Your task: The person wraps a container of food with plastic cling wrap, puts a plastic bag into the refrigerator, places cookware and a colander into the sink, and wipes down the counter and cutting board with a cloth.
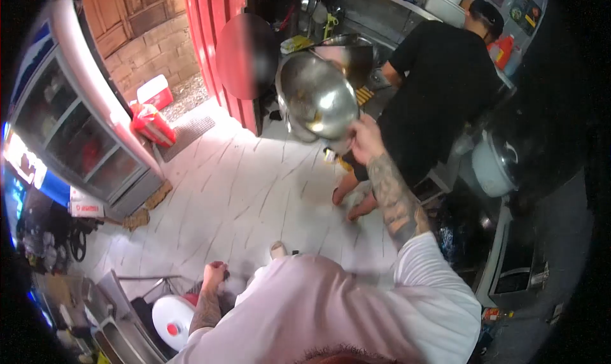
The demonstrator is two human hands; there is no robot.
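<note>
My right hand [365, 138] is stretched forward and grips the rim of a large, shiny metal bowl [318, 96]. The bowl is tilted so its hollow inside faces me, and its far side is near the sink area. Low at my left side, my left hand [215, 275] has its fingers curled in; whether anything is in them is hidden. Close below that hand is a white round lid with a red knob [173, 319].
A person in black [439, 84] bends over the counter just right of the bowl. A glass-door fridge [83, 115] stands left, with a red bag [153, 123] by the doorway. A white pot [491, 166] sits at the right. White tiled floor [216, 192] lies between.
</note>
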